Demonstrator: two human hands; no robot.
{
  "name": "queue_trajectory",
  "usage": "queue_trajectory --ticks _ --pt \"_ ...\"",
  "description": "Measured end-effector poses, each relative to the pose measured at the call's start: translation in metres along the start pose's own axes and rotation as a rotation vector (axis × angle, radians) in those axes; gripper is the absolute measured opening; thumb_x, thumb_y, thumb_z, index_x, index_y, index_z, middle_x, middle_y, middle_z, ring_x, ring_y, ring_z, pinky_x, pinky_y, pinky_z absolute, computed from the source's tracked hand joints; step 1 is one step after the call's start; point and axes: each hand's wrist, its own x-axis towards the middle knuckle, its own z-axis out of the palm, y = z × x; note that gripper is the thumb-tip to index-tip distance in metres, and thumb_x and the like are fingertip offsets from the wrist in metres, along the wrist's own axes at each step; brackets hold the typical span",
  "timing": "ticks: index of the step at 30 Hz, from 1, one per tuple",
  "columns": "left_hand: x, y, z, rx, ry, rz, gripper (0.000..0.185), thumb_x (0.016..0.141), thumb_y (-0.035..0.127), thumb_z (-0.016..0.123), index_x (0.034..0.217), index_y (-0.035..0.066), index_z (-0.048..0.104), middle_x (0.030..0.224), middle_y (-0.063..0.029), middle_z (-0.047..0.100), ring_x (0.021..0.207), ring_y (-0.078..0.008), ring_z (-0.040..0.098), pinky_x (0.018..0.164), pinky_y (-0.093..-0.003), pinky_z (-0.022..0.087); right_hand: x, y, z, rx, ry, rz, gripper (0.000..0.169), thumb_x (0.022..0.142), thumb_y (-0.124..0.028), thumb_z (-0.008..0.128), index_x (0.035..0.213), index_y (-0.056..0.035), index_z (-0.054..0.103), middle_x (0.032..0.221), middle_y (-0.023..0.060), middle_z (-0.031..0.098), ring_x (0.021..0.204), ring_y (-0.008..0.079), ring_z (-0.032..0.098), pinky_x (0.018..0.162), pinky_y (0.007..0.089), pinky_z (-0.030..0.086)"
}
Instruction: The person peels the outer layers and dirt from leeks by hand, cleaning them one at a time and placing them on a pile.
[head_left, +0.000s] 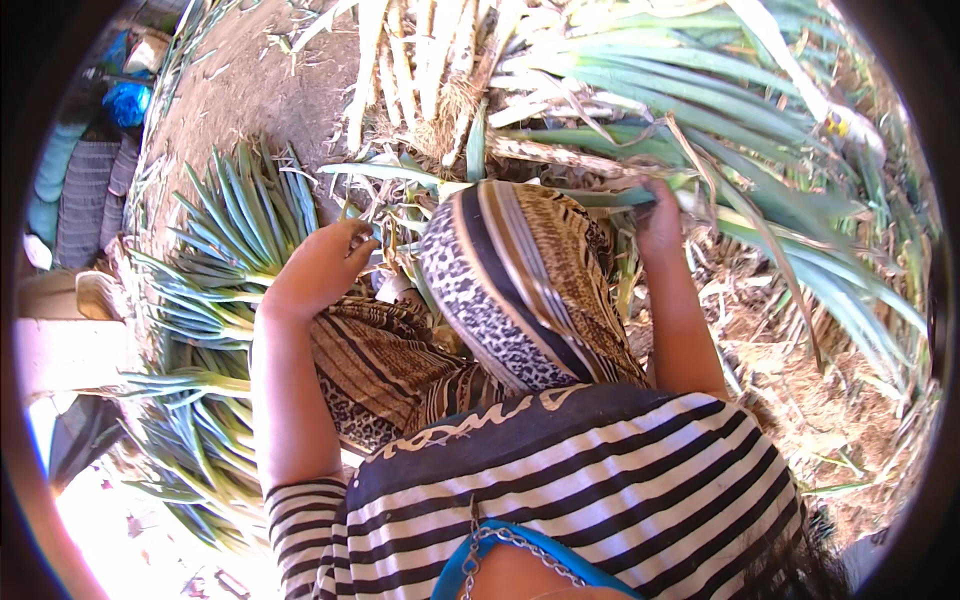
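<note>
My right hand (660, 221) is beside my raised knee, its fingers wrapped around a leek (615, 198) that lies crosswise beyond the knee. Part of that leek is hidden by the hand and by the patterned cloth (517, 277) over my leg. On the other side, my left hand (330, 259) hovers above my lower leg with its fingers curled. Whether anything thin is pinched in it cannot be made out. Close to it, a bundle of leeks (247, 217) fans its green leaves to the left.
More leek bundles (199, 442) line my left side. Ahead stand pale leek stalks with roots (439, 112). A large heap of long leaves (675, 82) spreads to the right, above straw litter (795, 397). Bare soil (255, 82) and a blue plastic bag (126, 103) are at the upper left.
</note>
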Motion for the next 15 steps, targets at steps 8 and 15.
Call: queue_trajectory --ticks 8,15 --pt "-0.006 0.010 -0.009 -0.102 0.234 0.165 0.030 0.083 0.021 0.053 0.101 -0.003 0.055 0.091 -0.0190 0.060 0.083 -0.0292 0.059 0.075 -0.0337 0.045 -0.082 -0.150 0.118 -0.419 -0.398 -0.854 0.034 0.081 -0.013 0.059 0.109 0.0023 0.051 0.096 0.0045 0.055 0.088 0.0112 0.051 0.078 0.0250 0.041" --pt "0.008 0.024 -0.042 -0.888 0.700 0.459 0.053 0.081 0.026 0.059 0.119 -0.005 0.039 0.109 -0.0220 0.053 0.102 -0.0240 0.052 0.087 -0.0325 0.041 -0.117 -0.138 0.250 -0.745 -0.750 -0.846 0.038 0.073 -0.010 0.066 0.105 0.0012 0.049 0.094 0.0029 0.055 0.080 0.0110 0.052 0.069 0.0245 0.045"
